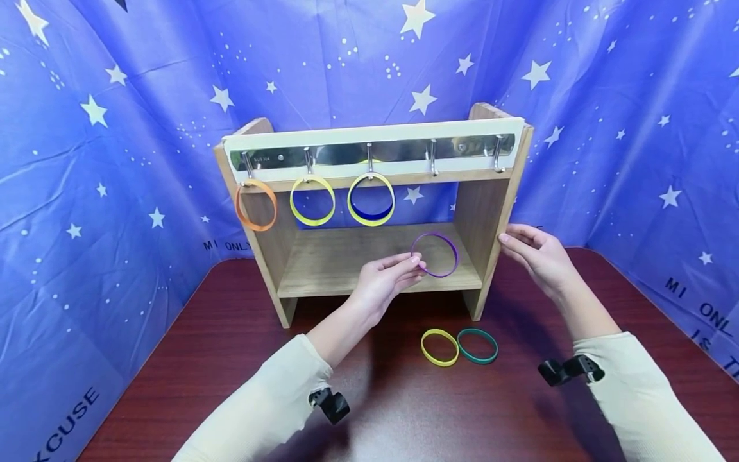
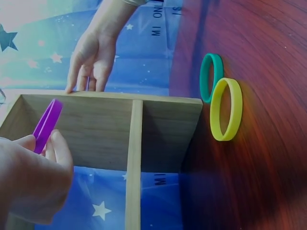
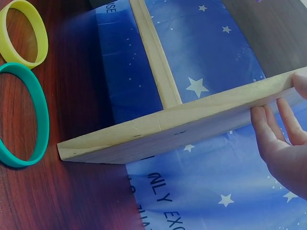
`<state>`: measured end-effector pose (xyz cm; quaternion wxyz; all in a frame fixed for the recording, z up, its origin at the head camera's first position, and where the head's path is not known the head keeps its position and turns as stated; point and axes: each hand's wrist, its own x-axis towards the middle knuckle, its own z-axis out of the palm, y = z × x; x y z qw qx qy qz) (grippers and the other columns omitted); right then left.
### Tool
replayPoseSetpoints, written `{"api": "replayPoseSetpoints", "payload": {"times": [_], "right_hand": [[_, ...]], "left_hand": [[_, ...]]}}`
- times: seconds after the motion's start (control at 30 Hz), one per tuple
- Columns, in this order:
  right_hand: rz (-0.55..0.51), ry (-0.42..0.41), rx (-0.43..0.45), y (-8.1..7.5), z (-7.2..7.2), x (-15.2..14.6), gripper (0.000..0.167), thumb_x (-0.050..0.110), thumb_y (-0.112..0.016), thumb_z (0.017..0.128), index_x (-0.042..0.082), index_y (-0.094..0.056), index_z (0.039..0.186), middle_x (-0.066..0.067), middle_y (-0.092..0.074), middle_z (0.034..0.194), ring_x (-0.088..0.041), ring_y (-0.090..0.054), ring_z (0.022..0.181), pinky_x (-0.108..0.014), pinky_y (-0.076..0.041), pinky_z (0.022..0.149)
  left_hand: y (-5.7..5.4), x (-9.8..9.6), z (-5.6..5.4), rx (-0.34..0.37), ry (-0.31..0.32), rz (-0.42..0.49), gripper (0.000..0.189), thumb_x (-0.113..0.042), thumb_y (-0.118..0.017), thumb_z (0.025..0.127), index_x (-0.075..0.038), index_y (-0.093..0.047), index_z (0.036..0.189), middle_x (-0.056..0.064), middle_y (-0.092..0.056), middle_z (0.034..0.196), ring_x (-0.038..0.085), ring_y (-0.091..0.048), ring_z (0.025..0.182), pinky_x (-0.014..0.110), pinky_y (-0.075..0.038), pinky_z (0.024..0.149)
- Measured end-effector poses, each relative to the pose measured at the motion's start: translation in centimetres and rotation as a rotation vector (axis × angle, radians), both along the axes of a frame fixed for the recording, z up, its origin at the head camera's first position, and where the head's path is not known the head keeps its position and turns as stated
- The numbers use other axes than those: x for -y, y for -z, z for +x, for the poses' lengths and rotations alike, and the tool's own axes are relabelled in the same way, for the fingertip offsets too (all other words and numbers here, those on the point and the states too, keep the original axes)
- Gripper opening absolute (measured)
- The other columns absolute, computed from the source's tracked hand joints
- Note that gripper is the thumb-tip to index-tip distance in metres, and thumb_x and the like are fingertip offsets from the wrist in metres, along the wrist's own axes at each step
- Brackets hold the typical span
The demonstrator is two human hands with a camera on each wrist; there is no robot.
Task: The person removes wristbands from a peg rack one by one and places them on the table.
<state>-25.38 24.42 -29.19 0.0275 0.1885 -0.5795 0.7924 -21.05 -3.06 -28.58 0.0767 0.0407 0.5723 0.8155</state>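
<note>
My left hand (image 1: 388, 282) pinches a purple silicone wristband (image 1: 457, 256) between thumb and fingers, in front of the wooden rack's shelf. That same wristband (image 2: 47, 125) shows nearly edge-on in the left wrist view. The right hand (image 1: 538, 256) touches the outer side of the wooden rack (image 1: 484, 282) with its fingertips, the fingers fairly straight and the thumb near the front edge. Along the rack's top runs a metal hook strip (image 1: 398, 153). An orange wristband (image 1: 275, 208) hangs at the left hook, a yellow wristband (image 1: 292, 208) beside it, and yellow and blue wristbands (image 1: 372, 222) at the middle hook.
On the dark red table (image 1: 231, 385), a yellow wristband (image 1: 439, 364) lies beside a green wristband (image 1: 478, 362), in front of the rack's right leg. The two right-hand hooks (image 1: 433, 160) carry no band. Behind stands a blue star-patterned curtain (image 1: 346, 77).
</note>
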Motion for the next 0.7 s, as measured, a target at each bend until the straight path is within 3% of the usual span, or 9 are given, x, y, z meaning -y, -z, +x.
{"api": "replayPoseSetpoints", "payload": {"times": [0.5,0.7], "right_hand": [[0.005,0.004,0.018,0.0,-0.1,-0.2,0.022,-0.005,-0.057,0.091,0.014,-0.067,0.098,0.005,-0.068,0.091,-0.003,-0.066,0.087,-0.013,-0.057,0.081],[0.009,0.008,0.034,-0.1,-0.1,-0.2,0.022,-0.005,-0.057,0.091,0.014,-0.067,0.098,0.005,-0.067,0.091,-0.003,-0.065,0.087,-0.013,-0.057,0.081]], "left_hand": [[1.2,1.4,0.1,0.049,0.037,-0.06,0.035,-0.007,-0.062,0.092,0.009,-0.056,0.123,0.0,-0.07,0.083,0.007,-0.068,0.079,0.029,-0.058,0.093],[1.9,2.3,0.4,0.09,0.089,-0.089,0.036,-0.006,-0.061,0.093,0.01,-0.055,0.124,0.001,-0.07,0.085,0.008,-0.068,0.078,0.028,-0.059,0.092]]}}
